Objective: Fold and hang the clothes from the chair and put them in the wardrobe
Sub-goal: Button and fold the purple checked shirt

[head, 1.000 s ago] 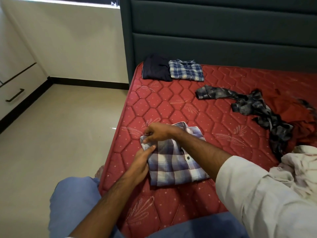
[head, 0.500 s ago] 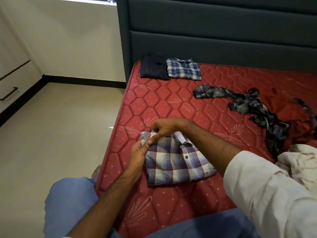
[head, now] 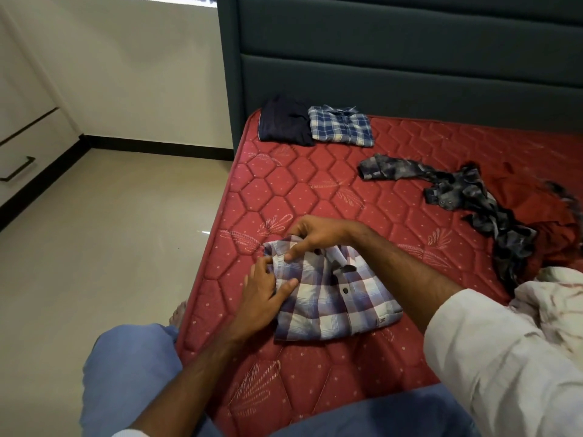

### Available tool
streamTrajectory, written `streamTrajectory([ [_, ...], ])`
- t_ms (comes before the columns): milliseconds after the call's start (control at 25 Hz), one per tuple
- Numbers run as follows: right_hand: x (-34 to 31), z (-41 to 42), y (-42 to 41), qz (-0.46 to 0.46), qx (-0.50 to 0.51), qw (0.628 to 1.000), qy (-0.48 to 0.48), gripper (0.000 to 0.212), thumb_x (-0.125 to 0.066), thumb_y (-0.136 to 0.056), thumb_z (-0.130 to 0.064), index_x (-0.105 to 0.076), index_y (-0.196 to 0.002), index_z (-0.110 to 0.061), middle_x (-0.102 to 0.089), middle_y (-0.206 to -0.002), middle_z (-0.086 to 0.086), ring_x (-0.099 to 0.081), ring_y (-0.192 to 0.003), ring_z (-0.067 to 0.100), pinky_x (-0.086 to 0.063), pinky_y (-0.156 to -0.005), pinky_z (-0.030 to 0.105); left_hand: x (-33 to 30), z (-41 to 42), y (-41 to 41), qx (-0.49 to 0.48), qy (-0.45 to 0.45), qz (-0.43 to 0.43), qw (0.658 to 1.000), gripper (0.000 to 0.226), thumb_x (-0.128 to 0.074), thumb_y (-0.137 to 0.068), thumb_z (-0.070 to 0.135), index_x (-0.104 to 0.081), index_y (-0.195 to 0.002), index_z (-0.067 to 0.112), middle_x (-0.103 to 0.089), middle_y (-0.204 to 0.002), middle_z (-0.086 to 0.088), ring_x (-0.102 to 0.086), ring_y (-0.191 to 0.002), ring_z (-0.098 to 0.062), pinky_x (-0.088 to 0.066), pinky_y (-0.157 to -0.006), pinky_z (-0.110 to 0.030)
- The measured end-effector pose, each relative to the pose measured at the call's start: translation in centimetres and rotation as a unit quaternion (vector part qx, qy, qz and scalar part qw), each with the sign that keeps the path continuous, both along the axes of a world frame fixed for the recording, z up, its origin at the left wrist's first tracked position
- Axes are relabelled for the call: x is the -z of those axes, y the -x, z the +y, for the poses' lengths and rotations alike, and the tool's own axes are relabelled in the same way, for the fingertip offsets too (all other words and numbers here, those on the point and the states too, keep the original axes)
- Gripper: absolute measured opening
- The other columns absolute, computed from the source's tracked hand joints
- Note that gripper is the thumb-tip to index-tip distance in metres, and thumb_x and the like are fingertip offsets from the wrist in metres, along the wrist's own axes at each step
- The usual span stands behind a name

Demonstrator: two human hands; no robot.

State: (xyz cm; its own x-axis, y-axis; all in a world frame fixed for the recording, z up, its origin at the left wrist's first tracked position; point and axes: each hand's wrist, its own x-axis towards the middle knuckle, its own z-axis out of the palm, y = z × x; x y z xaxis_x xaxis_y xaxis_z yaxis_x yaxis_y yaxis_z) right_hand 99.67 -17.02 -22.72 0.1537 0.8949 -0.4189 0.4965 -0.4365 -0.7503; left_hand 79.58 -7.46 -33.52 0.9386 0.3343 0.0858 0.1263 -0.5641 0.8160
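Head view, grips first. Left hand [head: 265, 294]: thumb and fingers pinch the left edge of the folded plaid shirt [head: 334, 298], near its collar end. Right hand [head: 315, 236]: fingers curled down onto the collar, pinching the fabric just above the left hand. Both grips are clamped on the same shirt and the two hands nearly touch. Judgement: collar and top edge are being tidied, the last touch on this fold.

Plaid shirt lies on the bed [head: 284, 190] close to its left edge, already a compact rectangle, button strip facing up, far end slightly lifted under the hands.

Outward. Near the headboard [head: 410, 74], two finished items side by side and touching: a dark folded garment [head: 284, 124] and a blue checked shirt [head: 342, 126]. To the right, well apart from the hands, a grey patterned garment [head: 473, 200] sprawls unfolded; part of it lies over a dark red cloth [head: 552, 241] that is hard to separate from the mattress. A pale cloth [head: 555, 298] is bunched at the right edge, beside the white sleeve [head: 504, 357].

Progress, as judged: two pieces folded, a third almost done, at least two or three loose. No hanger, chair or wardrobe interior in view; a drawer front [head: 19, 159] shows at far left. Hanging and putting away not yet started.
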Motion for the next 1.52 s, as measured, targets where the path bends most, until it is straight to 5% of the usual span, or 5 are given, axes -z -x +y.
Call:
streamTrajectory([
  [200, -0.5, -2.3, -1.4, -0.004, 0.004, 1.000, -0.018, 0.043, -0.079, -0.088, -0.037, -0.070, -0.096, 0.004, -0.062, -0.082, 0.033, -0.051, -0.065, 0.030, -0.041, -0.058, 0.035, -1.6, 0.6, -1.0, 0.071, -0.255, 0.122, 0.957, 0.082, 0.001, -0.086, 0.084, -0.055, -0.108, 0.029, -0.059, -0.099, 0.011, -0.054, -0.090, -0.014, -0.035, -0.097, -0.049],
  [640, 10.3, 2.0, 5.0, -0.497, 0.058, 0.864, -0.051, 0.023, -0.051, -0.100, -0.043, -0.054, -0.108, -0.021, -0.070, -0.096, 0.003, -0.065, -0.094, 0.029, -0.035, -0.093, 0.043, 2.3, 1.0, -0.7, -0.120, 0.068, 0.130, 0.982, 0.031, -0.060, -0.092, 0.048, -0.056, -0.090, 0.018, -0.068, -0.083, -0.001, -0.065, -0.083, -0.029, -0.051, -0.077, -0.045],
  [880, 8.4, -2.6, 4.5, -0.335, 0.261, 0.872, -0.246, 0.027, -0.056, -0.101, -0.035, -0.052, -0.125, -0.025, -0.052, -0.121, -0.006, -0.048, -0.113, 0.012, -0.038, -0.098, 0.031, 1.3, -1.2, -0.7, -0.084, -0.294, -0.021, 0.952, 0.043, -0.062, -0.088, 0.015, -0.055, -0.130, 0.020, -0.053, -0.133, -0.002, -0.053, -0.115, -0.023, -0.046, -0.091, -0.042],
  [1120, 8.3, -12.6, -3.6, -0.099, 0.531, 0.841, -0.037, 0.045, -0.070, -0.092, -0.042, -0.056, -0.125, -0.015, -0.062, -0.123, 0.005, -0.062, -0.105, 0.020, -0.055, -0.091, 0.042, 3.0, -2.4, -2.7, 0.025, -0.279, 0.006, 0.960, 0.055, -0.048, -0.094, 0.016, -0.041, -0.148, 0.017, -0.040, -0.152, -0.005, -0.041, -0.139, -0.025, -0.036, -0.112, -0.046],
  [1520, 5.1, -3.8, -2.2, -0.296, 0.155, 0.942, -0.039, 0.057, -0.053, -0.096, -0.062, -0.050, -0.144, -0.032, -0.046, -0.152, -0.003, -0.031, -0.143, 0.023, -0.020, -0.114, 0.050, 4.0, -3.2, -1.6, 0.024, -0.317, 0.055, 0.946, 0.073, -0.043, -0.089, 0.020, -0.022, -0.160, 0.014, -0.009, -0.169, -0.016, -0.004, -0.157, -0.030, -0.020, -0.123, -0.057],
])
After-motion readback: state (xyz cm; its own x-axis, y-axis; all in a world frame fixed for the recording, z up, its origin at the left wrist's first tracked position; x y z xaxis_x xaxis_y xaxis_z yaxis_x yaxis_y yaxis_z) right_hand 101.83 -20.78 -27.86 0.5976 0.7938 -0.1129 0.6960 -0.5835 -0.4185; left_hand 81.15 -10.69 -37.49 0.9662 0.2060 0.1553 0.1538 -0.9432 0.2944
